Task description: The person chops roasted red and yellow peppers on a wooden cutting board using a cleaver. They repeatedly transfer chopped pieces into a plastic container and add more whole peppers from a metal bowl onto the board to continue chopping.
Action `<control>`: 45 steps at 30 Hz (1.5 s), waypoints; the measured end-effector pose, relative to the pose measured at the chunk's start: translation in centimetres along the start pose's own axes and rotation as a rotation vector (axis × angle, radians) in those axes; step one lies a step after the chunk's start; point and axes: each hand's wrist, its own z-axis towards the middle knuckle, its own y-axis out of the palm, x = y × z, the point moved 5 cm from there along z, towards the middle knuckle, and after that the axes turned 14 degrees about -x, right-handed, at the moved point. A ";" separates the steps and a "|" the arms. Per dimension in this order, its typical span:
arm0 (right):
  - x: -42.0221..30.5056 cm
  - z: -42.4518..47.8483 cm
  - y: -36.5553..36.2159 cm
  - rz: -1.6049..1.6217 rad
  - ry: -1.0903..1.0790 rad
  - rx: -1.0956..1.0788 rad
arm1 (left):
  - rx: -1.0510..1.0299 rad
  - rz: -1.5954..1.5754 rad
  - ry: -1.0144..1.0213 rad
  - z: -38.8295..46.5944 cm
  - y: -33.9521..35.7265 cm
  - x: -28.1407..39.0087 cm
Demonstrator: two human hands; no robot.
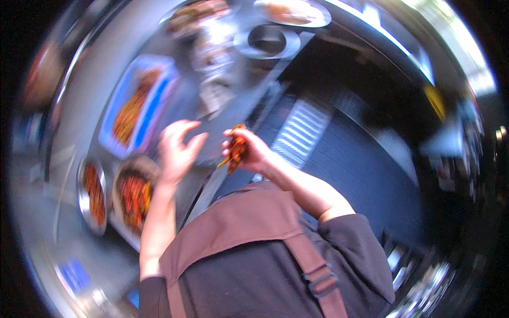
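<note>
My right hand (248,151) grips a small bunch of red and yellow-green pieces (237,150), perhaps chili peppers, close to the counter's edge. To its left, my left hand (178,149) hangs with thumb and fingers apart and nothing between them. Beyond the left hand sits a blue plastic tub (153,115) with a heap of orange-brown strips inside. Below that hand and left of the forearm, a round container (119,179) holds red and yellow pieces that look like peppers. A metal bowl (82,198) beside it has reddish pieces in it. The view is blurred.
The metal counter (187,95) runs along the left and top. On it lie a crumpled pale plastic bag (214,51), a round dish with a dark middle (292,43) and a white plate (324,16). A floor grate (304,123) shows in the dark floor at right.
</note>
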 end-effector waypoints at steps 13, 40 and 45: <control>-26.2 -37.4 -17.9 0.630 -1.366 0.857 | -0.218 -0.374 -0.542 -0.6 4.4 -10.8; -16.8 -5.1 -5.8 -1.226 -0.102 0.271 | 0.292 -0.517 -0.714 -14.3 3.5 -8.4; -6.1 2.4 1.3 -1.477 0.186 -0.048 | 0.629 -0.547 -0.855 -25.5 1.9 -11.2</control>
